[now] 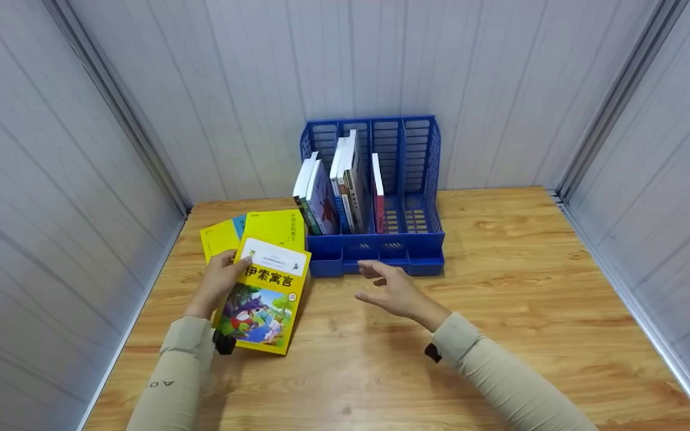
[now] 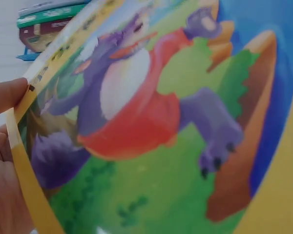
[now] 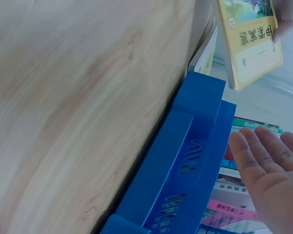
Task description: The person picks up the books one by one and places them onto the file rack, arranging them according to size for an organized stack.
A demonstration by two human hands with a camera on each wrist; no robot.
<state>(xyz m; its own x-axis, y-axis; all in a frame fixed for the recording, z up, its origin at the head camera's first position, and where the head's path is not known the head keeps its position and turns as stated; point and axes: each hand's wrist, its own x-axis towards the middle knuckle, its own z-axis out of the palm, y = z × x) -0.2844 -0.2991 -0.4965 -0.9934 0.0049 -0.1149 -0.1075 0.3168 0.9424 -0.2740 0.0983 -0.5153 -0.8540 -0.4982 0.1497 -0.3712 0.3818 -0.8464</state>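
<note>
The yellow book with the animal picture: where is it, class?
In the head view, this book is in the left hand, front left of the blue rack, overlapping another yellow book.

Books [image 1: 354, 200] in rack [image 1: 375, 242]; loose books [image 1: 270, 227] left, seemingly stacked, on table [image 1: 501, 281].

The yellow storybook [image 1: 265, 297] reads 伊索寓言 in bold black. At its twelve o'clock, another yellow book [image 1: 272, 227] carries 中国古代寓言 down its cover; lettering on the left sleeve [image 1: 171, 372], at eight o'clock, is unclear.
</note>
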